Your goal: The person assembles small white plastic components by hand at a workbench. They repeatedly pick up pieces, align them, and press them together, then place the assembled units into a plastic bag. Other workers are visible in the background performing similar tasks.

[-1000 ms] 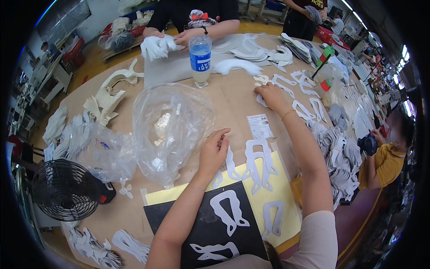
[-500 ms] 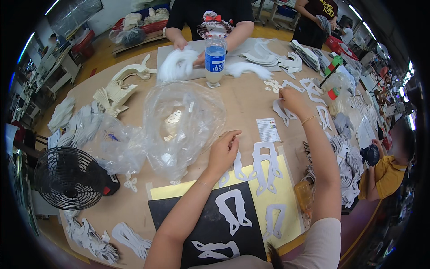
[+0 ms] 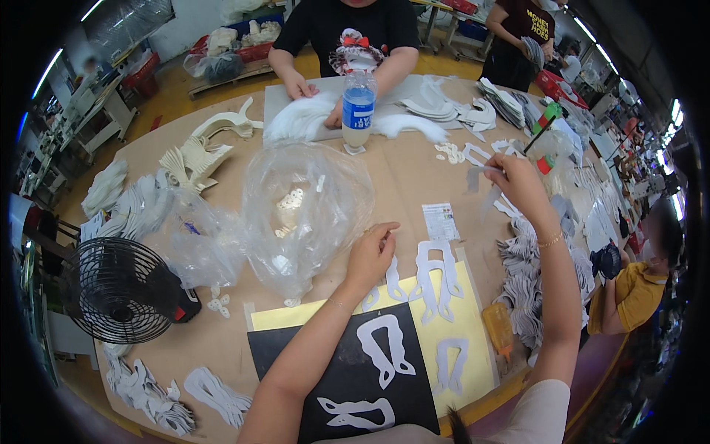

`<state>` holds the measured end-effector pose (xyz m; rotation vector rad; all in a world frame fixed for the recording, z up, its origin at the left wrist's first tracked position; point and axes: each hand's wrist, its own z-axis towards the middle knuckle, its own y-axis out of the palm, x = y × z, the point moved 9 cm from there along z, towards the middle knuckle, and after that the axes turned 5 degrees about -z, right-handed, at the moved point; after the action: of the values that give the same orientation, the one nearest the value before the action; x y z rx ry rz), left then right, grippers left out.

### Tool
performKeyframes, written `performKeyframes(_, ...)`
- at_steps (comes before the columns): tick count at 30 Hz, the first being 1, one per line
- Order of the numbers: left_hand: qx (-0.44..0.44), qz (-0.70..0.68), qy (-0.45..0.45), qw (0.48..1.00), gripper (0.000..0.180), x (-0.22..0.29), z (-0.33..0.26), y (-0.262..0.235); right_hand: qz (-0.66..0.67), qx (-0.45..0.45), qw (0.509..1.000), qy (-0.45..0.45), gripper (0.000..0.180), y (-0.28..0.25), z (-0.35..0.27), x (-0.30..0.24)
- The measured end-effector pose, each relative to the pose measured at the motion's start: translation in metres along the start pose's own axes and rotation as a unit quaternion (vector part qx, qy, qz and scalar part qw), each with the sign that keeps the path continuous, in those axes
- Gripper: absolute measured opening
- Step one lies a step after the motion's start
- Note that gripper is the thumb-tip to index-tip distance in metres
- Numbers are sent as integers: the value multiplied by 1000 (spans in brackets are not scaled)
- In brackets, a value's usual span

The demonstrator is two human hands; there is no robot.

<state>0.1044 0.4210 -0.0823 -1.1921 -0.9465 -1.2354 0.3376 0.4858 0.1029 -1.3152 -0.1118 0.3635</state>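
Above the surface, my right hand pinched a piece toward its eight o'clock; my left hand curled loosely.

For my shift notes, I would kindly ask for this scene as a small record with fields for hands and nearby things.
Left hand: loosely bent, nothing visible in it, beside a clear bag
Right hand: holds a white piece, blurred
Black board: two white cutouts on it
Yellow sheet: other white cutouts on it
Bottle: blue label, beyond the bag
Fan: black, at far left
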Motion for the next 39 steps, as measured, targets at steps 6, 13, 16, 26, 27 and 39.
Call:
performKeyframes(6,14,17,33,999,26,1,-2,-5,154,-65,985,51,17,-6,-26,-30)
performKeyframes(13,10,-4,27,1000,26,4,-1,-2,179,-113,977,13,12,-16,-52,-65)
performKeyframes(16,12,6,22,1000,26,2,-1,-2,169,-102,980,-24,12,-19,-54,-78)
performKeyframes(26,14,-6,10,1000,26,-1,-2,-9,149,-236,959,45,17,40,-32,-9)
performKeyframes(27,12,-9,7,1000,25,0,-3,-8,135,-261,955,46,19,60,-30,9)
performKeyframes(39,23,5,61,998,27,1,-1,-2,168,-84,961,-203,28,98,81,-181)
